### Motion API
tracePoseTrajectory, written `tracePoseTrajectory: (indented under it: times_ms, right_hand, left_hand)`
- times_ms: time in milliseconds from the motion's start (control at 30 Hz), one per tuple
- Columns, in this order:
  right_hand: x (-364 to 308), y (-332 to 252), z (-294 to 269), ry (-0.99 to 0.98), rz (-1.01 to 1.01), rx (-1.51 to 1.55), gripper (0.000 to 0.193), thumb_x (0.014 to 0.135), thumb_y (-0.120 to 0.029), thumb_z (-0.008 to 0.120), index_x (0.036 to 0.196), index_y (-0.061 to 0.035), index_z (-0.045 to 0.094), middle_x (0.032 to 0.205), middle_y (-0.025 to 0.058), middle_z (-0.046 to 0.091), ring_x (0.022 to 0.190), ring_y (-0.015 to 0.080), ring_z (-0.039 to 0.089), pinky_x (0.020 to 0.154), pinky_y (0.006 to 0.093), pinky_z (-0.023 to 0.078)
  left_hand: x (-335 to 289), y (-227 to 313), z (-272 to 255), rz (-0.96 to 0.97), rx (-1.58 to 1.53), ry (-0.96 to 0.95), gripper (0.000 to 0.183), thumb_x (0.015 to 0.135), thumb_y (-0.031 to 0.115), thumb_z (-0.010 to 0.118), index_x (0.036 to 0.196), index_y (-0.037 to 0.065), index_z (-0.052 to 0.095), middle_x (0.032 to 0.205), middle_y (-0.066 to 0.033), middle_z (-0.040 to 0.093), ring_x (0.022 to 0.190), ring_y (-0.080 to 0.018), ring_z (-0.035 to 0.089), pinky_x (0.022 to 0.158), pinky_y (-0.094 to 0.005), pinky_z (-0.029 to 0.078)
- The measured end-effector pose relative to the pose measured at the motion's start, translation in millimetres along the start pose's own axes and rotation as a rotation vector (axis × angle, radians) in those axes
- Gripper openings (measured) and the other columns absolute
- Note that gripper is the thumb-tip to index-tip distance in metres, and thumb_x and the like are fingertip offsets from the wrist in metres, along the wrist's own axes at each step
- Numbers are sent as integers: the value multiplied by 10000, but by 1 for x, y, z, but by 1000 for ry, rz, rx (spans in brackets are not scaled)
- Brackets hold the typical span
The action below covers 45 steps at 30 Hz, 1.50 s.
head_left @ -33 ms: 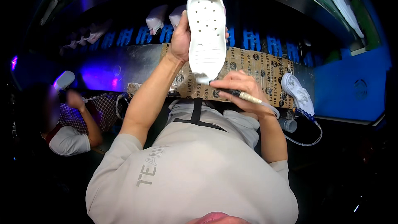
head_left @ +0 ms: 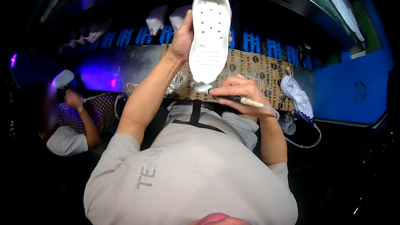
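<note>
A white shoe sole [head_left: 209, 54] with small holes at its far end and ridged lines lower down is held upright over the bench. My left hand [head_left: 182, 43] grips it along its left edge, with fingertips showing past the right edge. In my right hand [head_left: 241, 92] is a brush [head_left: 233, 98] with a dark handle and a thin clear hose running from its back. Its bristle tip is blurred and lies at the near end of the sole; whether it touches cannot be made out.
Printed brown cardboard [head_left: 250, 68] covers the bench. Another white sole [head_left: 296, 96] lies to the right, near a clear jar [head_left: 288, 127] and looped hose. Blue holders [head_left: 252, 41] and pale shoe parts [head_left: 156, 18] line the back. At left another person's hand [head_left: 73, 99] is near a white sole [head_left: 63, 79].
The sole in my left hand has shifted slightly to the right. My right hand and the brush have moved a little left and down at the sole's near end.
</note>
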State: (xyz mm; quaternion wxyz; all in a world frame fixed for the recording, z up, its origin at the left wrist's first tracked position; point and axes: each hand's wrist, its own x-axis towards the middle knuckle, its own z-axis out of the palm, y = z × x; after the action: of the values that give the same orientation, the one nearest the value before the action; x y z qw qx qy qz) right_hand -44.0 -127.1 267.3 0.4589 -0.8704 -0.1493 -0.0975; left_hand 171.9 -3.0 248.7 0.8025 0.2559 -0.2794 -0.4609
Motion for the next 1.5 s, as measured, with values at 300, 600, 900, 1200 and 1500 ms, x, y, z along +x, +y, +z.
tracePoseTrajectory:
  times_ms: [300, 600, 900, 1200, 1500]
  right_hand:
    - [7, -4, -21, -150, -102, -33, 370, 782, -110, 838, 1148, -91, 782, 827, 41, 694, 774, 201, 616, 789, 331, 480]
    - [3, -12, -25, -51, -11, -85, 323, 800, -80, 814, 1114, -151, 787, 850, 40, 670, 786, 228, 607, 799, 357, 514]
    - [-4, -18, -32, 41, 21, -141, 382, 767, -68, 833, 1141, -138, 788, 834, 24, 660, 778, 191, 587, 766, 341, 487]
    - [-7, -19, -39, 61, -7, -305, 340, 793, -76, 818, 1119, -166, 783, 804, 24, 644, 792, 212, 609, 804, 351, 483]
    - [-16, -14, -52, 16, 32, -394, 366, 773, -105, 834, 1134, -140, 786, 790, 16, 619, 751, 192, 553, 736, 345, 428]
  left_hand:
    - [33, 24, 56, -497, 885, 31, 768, 1056, 617, 390, 1367, -52, 604, 1240, -275, 662, 1117, -294, 676, 939, -357, 540]
    - [58, 9, 51, -704, 1292, -162, 705, 1042, 607, 433, 1345, 12, 661, 1395, -272, 598, 1310, -397, 559, 1102, -434, 413]
    - [45, 23, 46, -775, 1435, -224, 829, 974, 746, 412, 1355, 54, 665, 1464, -260, 548, 1370, -411, 510, 1136, -450, 381]
    - [28, 39, 40, -774, 1509, -256, 906, 956, 795, 356, 1364, 41, 652, 1453, -246, 564, 1361, -418, 520, 1140, -469, 384]
    - [18, 56, 39, -778, 1532, -216, 879, 942, 799, 396, 1328, 65, 687, 1417, -260, 589, 1308, -411, 574, 1100, -428, 435]
